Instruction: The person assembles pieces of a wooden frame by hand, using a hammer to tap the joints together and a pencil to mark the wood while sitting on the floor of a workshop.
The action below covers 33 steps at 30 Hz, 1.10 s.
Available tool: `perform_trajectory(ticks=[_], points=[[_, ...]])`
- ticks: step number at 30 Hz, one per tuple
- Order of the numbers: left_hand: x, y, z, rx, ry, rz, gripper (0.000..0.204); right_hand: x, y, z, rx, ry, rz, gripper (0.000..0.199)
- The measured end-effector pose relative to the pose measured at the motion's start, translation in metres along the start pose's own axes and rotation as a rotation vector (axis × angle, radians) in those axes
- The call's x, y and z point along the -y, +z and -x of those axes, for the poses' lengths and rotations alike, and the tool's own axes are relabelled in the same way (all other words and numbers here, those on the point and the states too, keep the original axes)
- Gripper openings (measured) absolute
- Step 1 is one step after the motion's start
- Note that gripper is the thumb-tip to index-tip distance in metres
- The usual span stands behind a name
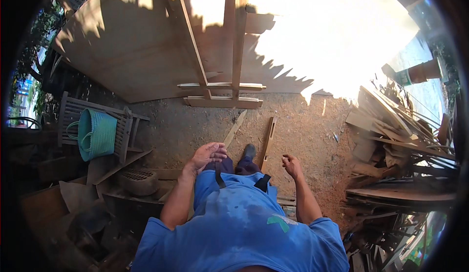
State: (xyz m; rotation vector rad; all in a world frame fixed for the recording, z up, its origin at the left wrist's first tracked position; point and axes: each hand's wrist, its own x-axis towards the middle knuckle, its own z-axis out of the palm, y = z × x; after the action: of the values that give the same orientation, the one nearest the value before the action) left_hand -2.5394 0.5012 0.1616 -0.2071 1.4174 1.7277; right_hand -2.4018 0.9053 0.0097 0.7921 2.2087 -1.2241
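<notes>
My left hand (208, 156) is in the air in front of my body, its fingers loosely bent and spread, with nothing seen in it. Off to my right side hangs my right hand (291, 166), fingers curled in, nothing visible inside. Between them a wooden piece with slots (268, 142) lies on the ground beside my shoe (249, 151). A thin wood strip (235, 128) lies ahead of my left hand. Farther off stands a wooden frame (238, 42) with long bars and short crosspieces (222, 102), against a large plywood sheet (127, 62). Neither hand touches any of these.
To the left, a green woven basket (100, 134) sits on a slatted wooden chair (128, 134), near a brown block with a grid of holes (138, 181). A heap of scrap boards (391, 145) fills the right side. Sawdust covers the ground (308, 135).
</notes>
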Motion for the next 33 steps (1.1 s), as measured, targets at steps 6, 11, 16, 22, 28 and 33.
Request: perform_trajectory(ticks=[6,11,16,22,28,33], points=[[0.016,-0.111,-0.141,-0.369,-0.095,0.602,0.046,0.206,-0.035,-0.07,0.019,-0.297,-0.144,0.05],[0.062,-0.212,-0.257,-0.626,-0.107,0.72,0.059,0.405,-0.066,-0.103,-0.308,-0.612,0.041,0.063],[0.062,-0.269,-0.356,-0.736,-0.15,0.937,0.066,0.554,-0.114,-0.175,-0.67,-0.855,-0.067,0.069],[0.035,-0.305,-0.409,-0.789,-0.184,0.918,0.073,0.614,-0.105,-0.253,-0.668,-0.772,-0.243,0.078],[0.057,-0.32,-0.458,-0.722,-0.237,1.069,0.092,0.659,-0.058,-0.271,-0.959,-0.73,-0.289,0.069],[0.077,-0.324,-0.523,-0.948,-0.314,1.283,0.101,0.65,-0.063,-0.272,-0.998,-0.787,-0.214,0.089]])
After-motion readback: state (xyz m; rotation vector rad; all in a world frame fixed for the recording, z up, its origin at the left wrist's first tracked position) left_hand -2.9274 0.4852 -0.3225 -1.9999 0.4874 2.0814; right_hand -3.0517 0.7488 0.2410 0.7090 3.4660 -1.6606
